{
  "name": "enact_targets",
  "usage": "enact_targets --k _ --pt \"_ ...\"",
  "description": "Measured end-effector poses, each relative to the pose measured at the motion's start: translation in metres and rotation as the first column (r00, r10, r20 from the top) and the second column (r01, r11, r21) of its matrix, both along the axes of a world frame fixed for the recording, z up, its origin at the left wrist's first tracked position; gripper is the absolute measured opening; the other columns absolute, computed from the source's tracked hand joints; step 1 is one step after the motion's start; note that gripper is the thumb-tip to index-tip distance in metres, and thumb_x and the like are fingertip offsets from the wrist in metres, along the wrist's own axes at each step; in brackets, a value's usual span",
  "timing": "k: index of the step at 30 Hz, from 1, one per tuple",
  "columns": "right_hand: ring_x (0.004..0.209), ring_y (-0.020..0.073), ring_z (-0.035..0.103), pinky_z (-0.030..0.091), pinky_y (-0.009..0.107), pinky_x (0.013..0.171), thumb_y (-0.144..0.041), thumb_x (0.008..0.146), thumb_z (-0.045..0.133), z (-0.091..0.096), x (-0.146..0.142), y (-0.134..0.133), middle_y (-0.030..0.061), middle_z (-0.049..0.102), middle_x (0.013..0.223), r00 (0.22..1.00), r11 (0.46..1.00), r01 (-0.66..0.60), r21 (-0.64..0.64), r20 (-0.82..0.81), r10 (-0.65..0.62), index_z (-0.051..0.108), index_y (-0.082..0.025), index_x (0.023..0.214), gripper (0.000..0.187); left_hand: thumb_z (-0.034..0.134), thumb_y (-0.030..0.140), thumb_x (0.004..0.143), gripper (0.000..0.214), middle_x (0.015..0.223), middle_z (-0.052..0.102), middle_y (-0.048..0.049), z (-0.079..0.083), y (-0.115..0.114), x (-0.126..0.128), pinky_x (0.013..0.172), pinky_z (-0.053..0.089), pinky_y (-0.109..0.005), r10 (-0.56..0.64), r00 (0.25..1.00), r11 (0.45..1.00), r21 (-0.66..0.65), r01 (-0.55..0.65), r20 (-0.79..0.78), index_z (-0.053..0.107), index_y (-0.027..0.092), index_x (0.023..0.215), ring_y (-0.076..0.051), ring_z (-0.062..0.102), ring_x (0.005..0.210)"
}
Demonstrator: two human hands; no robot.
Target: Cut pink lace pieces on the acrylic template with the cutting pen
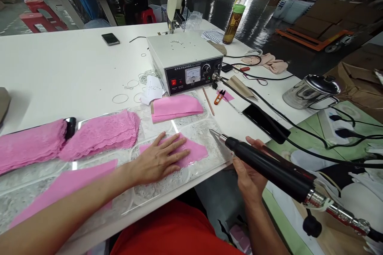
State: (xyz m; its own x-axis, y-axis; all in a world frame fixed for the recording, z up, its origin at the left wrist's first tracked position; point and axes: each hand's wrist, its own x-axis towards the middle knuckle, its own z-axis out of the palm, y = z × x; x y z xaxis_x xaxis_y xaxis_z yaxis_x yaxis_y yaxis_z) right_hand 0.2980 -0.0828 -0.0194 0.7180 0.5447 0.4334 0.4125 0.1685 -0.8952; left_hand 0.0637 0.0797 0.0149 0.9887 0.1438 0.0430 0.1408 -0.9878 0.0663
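My left hand (158,158) lies flat, fingers spread, on a pink fabric piece (196,152) that rests on a glass sheet (155,191) at the table's near edge. My right hand (249,175) is closed around a black handheld welding tool (269,167); its metal tip (216,134) points up-left, just right of the pink piece. A black cable runs from the tool to a white control box (185,61) with a dial gauge.
Stacks of pink lace (101,133) lie left on the glass; more pink fabric (176,107) sits before the box. Scissors (220,96), a dark phone (265,122), a steel pot (311,91), a bottle (233,24) and another phone (110,39) stand around. A person works at a far table.
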Motion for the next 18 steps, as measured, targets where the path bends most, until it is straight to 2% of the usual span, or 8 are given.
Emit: enact_targets --k 3,6,10,13,18 --pt "0.111 0.0235 0.060 0.050 0.049 0.097 -0.031 0.077 0.067 0.007 -0.003 0.013 0.0122 0.051 0.130 1.000 0.990 -0.026 0.140 0.017 0.023 0.037 -0.024 0.136 0.065 0.034 0.043 0.102 0.049 0.155 0.029 -0.0078 0.000 0.000 0.000 0.117 0.012 -0.055 0.000 1.000 1.000 -0.002 0.000 0.003 0.033 0.027 0.147 -0.029 0.020 0.146" --pt "0.102 0.0231 0.062 0.049 0.053 0.095 -0.033 0.080 0.057 0.010 -0.004 0.031 0.0095 0.053 0.120 0.997 0.968 -0.003 0.253 -0.077 0.023 0.042 -0.024 0.127 0.050 0.035 0.044 0.101 0.049 0.155 0.029 -0.0074 -0.001 -0.001 0.000 0.117 0.011 -0.053 0.010 1.000 1.000 -0.008 -0.010 0.005 0.033 0.028 0.147 -0.028 0.021 0.145" --pt "0.077 0.0149 0.057 0.053 0.041 0.081 -0.025 0.075 0.049 0.024 0.001 0.047 0.0027 0.052 0.099 0.957 0.895 0.121 0.429 -0.289 0.009 0.055 -0.025 0.103 0.029 0.033 0.045 0.101 0.048 0.155 0.029 -0.0077 0.000 -0.002 0.000 0.117 0.011 -0.053 0.014 1.000 0.999 -0.036 -0.014 0.010 0.035 0.028 0.147 -0.028 0.022 0.145" --pt "0.062 0.0118 0.048 0.049 0.033 0.061 -0.026 0.074 0.043 0.041 0.007 0.042 0.0013 0.047 0.087 0.929 0.878 0.154 0.453 -0.368 0.027 0.056 -0.024 0.090 0.021 0.032 0.044 0.102 0.048 0.155 0.029 -0.0090 0.000 -0.003 0.000 0.117 0.010 -0.053 0.013 1.000 0.998 -0.059 -0.012 0.016 0.036 0.027 0.146 -0.028 0.023 0.145" --pt "0.052 0.0119 0.042 0.037 0.029 0.046 -0.030 0.071 0.043 0.057 0.008 0.023 -0.0012 0.042 0.069 0.931 0.904 -0.036 0.426 -0.315 0.185 0.054 -0.022 0.076 0.014 0.033 0.044 0.101 0.048 0.154 0.031 -0.0104 -0.003 -0.003 0.001 0.116 0.011 -0.056 0.016 0.999 0.996 -0.086 -0.013 0.031 0.037 0.026 0.146 -0.029 0.024 0.144"
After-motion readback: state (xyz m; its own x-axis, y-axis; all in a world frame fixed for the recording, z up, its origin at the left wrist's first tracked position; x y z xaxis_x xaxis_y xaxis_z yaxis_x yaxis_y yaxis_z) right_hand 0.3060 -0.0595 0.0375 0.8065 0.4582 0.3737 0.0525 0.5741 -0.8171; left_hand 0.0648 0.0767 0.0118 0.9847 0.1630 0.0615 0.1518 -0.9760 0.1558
